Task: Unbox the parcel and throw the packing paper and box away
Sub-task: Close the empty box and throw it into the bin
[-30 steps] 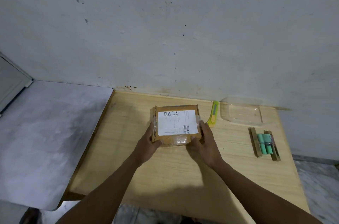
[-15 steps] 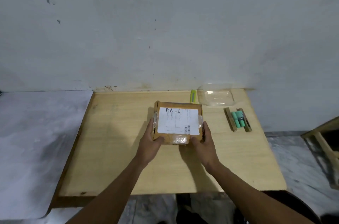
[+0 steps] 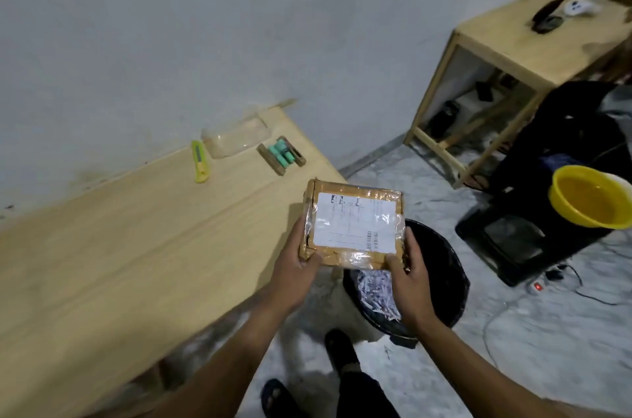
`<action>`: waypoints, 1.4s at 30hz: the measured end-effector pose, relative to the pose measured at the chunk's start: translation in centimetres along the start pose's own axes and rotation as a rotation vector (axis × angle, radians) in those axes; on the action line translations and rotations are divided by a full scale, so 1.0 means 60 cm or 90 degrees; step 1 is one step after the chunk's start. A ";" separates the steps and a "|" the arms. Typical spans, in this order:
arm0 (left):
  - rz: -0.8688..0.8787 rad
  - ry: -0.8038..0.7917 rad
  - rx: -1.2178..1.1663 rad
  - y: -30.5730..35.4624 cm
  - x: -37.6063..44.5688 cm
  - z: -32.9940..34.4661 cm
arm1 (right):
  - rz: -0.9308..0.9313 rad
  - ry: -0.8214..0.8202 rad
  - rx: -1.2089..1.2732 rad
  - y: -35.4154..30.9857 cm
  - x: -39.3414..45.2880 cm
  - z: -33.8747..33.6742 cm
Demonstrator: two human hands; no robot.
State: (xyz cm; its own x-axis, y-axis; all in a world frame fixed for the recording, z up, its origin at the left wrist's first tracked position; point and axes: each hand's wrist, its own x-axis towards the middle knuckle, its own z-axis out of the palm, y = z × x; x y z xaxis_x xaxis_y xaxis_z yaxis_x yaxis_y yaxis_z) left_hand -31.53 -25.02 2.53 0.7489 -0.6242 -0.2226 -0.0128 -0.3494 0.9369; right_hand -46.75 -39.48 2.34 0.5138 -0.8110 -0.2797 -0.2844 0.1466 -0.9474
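Observation:
The parcel [image 3: 354,224] is a flat brown cardboard box wrapped in clear tape, with a white shipping label on top. I hold it in the air past the table's right end, above a black bin [image 3: 441,280]. My left hand [image 3: 294,267] grips its left near corner and my right hand [image 3: 408,268] grips its right near corner. The bin is lined with a black bag and holds shredded white paper [image 3: 376,291]. The box is still taped shut.
The wooden table [image 3: 119,246] carries a yellow-green box cutter [image 3: 200,161], a clear plastic tray [image 3: 236,138] and green cylinders between wooden strips [image 3: 282,154]. A yellow bowl [image 3: 591,195] sits on black equipment at right. A small wooden table [image 3: 533,41] stands behind. Cables lie on the floor.
The parcel has been lifted off the table and carried right, over the bin. My view has swung right and tilted, bringing the bin and floor into sight.

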 end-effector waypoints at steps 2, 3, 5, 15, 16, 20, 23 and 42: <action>0.007 -0.053 0.021 0.009 0.003 0.061 | 0.023 0.054 -0.037 0.026 0.007 -0.058; 0.007 -0.083 0.032 0.009 0.004 0.091 | 0.038 0.070 -0.051 0.039 0.012 -0.085; -0.010 -0.132 0.044 0.001 0.009 0.150 | 0.075 0.092 -0.059 0.068 0.024 -0.134; -0.154 -0.167 0.101 -0.088 0.048 0.335 | 0.239 0.090 -0.089 0.206 0.102 -0.238; -0.178 -0.168 0.119 -0.100 0.059 0.342 | 0.277 0.065 -0.097 0.223 0.112 -0.237; -0.275 -0.200 0.163 -0.146 0.096 0.348 | 0.393 -0.018 -0.123 0.280 0.150 -0.227; -0.345 -0.187 0.138 -0.171 0.121 0.348 | 0.452 -0.037 -0.075 0.293 0.181 -0.217; -0.071 -0.023 0.094 -0.022 0.108 0.164 | 0.100 -0.252 -0.324 0.073 0.229 -0.060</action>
State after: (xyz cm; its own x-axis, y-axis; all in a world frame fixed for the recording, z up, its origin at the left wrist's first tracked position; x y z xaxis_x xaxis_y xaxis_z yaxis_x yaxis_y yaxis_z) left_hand -33.18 -35.48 -2.77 0.7273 -0.5992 -0.3348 -0.0298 -0.5149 0.8568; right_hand -43.82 -52.02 -5.12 0.6661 -0.5179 -0.5367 -0.6774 -0.1189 -0.7260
